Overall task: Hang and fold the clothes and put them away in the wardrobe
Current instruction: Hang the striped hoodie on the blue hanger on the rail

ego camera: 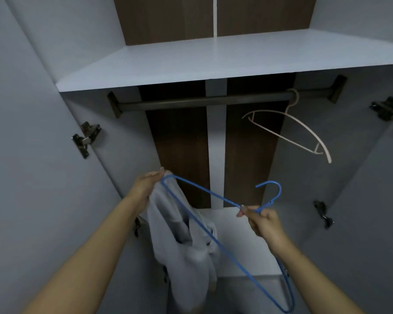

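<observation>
Our right hand [262, 225] pinches the blue hanger [216, 243] below its hook; our left hand [149, 184] grips its far end with the grey garment [184, 245], and the rail [204, 102] lies above, nearer our right

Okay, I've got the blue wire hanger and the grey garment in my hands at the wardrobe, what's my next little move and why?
Probably slide the blue wire hanger's left end further into the light grey garment. The left hand pinches the cloth at that end, and most of it hangs bunched below, not spread over the hanger. The right hand grips the neck, its hook well below the dark rail, where a pale pink plastic hanger hangs.
</observation>
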Demonstrator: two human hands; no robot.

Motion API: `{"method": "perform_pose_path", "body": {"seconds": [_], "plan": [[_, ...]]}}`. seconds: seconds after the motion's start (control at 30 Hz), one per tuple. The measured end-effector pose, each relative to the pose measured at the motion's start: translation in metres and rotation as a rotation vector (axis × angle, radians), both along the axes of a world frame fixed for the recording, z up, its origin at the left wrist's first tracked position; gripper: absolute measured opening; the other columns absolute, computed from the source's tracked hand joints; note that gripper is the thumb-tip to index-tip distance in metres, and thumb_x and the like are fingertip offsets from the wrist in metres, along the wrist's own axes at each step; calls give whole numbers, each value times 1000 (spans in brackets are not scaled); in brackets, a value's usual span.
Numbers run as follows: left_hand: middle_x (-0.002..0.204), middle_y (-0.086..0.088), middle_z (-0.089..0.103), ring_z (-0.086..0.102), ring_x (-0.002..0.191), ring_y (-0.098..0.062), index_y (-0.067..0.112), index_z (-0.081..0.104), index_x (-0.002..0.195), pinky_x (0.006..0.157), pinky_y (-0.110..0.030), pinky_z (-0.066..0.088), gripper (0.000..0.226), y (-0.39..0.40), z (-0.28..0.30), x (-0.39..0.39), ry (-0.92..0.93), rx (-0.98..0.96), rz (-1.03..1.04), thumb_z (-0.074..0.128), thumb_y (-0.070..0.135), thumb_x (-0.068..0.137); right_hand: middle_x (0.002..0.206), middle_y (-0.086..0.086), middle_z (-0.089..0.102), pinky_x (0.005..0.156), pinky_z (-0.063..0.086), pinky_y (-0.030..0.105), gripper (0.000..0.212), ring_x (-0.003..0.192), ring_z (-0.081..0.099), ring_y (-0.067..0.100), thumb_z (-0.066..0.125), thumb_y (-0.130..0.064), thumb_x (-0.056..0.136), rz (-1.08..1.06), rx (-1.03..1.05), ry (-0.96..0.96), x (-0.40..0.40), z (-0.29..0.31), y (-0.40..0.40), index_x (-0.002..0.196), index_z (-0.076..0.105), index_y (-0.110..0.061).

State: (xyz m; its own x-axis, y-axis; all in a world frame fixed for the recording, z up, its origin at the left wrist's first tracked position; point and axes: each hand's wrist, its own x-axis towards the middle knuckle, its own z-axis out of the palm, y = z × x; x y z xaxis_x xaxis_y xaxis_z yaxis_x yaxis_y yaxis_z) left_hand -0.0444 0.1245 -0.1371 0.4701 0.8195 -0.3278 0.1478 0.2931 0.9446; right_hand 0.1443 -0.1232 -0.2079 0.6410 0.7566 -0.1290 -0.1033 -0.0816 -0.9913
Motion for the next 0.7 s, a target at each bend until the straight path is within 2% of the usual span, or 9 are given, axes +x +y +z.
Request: {"method": "perform_pose_path", "body": {"seconds": [0.07,0.13,0.2,0.33,0.4,0.47,0.57,0.63,0.7], "plan": [[78,-2,76,72,69,-15,18,77,79,61,-24,56,20,-4,0,-8,-27,-18,-35,65,28,91,45,-1,28,40,23,17,31,40,23,8,59,-12,95,-2,-19,-36,-13,-7,-21,68,74,-11],[73,5,75,71,64,-8,22,76,77,54,-18,53,18,-10,4,-11,-4,28,-39,67,31,90,41,-11,36,42,27,10,31,36,31,2,58,-9,96,0,-44,-91,-21,-13,-35,68,73,-9],[69,11,73,69,63,-2,26,73,78,55,-14,49,16,-17,6,-11,81,145,-109,66,35,90,38,-17,46,46,35,5,27,38,46,-5,57,-7,96,37,-110,-181,-27,-18,-38,73,72,-4],[82,12,71,65,80,-1,27,71,88,68,-11,46,12,-46,16,-5,190,414,-406,61,31,93,43,-23,52,49,36,2,25,45,51,-11,58,-7,96,48,-164,-244,-40,-20,-22,75,73,-7],[84,13,69,64,79,-3,23,72,98,67,-12,47,16,-62,27,-2,118,485,-474,56,22,96,55,-12,64,53,41,6,26,55,60,-1,58,-5,95,46,-136,-255,-44,-16,-8,74,73,-7],[70,14,61,56,61,-5,26,73,104,52,-12,43,24,-77,49,5,-94,428,-445,51,20,99,74,15,70,61,48,27,25,64,64,20,59,-8,94,76,-103,-314,-50,-12,11,75,72,1],[74,13,61,55,60,-3,32,75,101,53,-15,47,24,-80,84,22,-186,631,-414,54,21,97,68,25,62,53,40,33,31,50,55,16,58,-10,94,89,-21,-398,-71,-9,34,73,64,12],[98,0,69,64,80,-10,27,73,103,72,-32,56,20,-65,79,20,32,805,-276,57,18,97,59,21,55,56,40,37,39,52,50,27,57,-8,95,78,18,-281,-88,-19,37,61,55,9],[126,-9,62,58,115,-24,19,66,121,99,-44,45,27,-43,50,-2,541,883,-132,57,28,97,54,11,44,59,34,34,36,54,41,20,58,-4,95,12,43,-84,-100,-38,35,59,54,-3]]}}
